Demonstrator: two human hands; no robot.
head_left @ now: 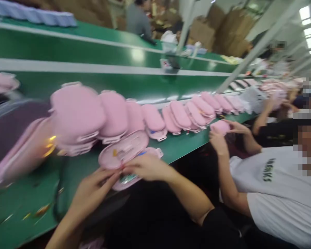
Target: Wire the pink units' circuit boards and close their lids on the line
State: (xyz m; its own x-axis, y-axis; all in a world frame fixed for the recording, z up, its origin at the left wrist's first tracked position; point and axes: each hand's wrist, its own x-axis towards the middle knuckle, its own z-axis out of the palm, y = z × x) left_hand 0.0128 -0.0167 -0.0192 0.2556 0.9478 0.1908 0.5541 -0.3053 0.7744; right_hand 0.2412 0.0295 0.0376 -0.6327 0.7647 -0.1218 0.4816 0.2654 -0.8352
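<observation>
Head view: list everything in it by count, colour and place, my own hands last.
Open case: one, pink, at my hands
Closed cases: at least ten, pink, rowed centre
Green surfaces: several, green, beneath and behind the cases
Dark object: one, grey, left, blurred
Scraps: several, yellowish, bottom left
Pale items: uncountable, light blue, top left
Cardboard: several, brown, background
Posts: two, pale, upper centre and right
Lights: several, white, top right
Co-worker: one, white shirt, right, holding something pink
Distant person: one, grey clothing, top centre
Left hand: one, bare, at lid rim
Right hand: one, bare, beside it
</observation>
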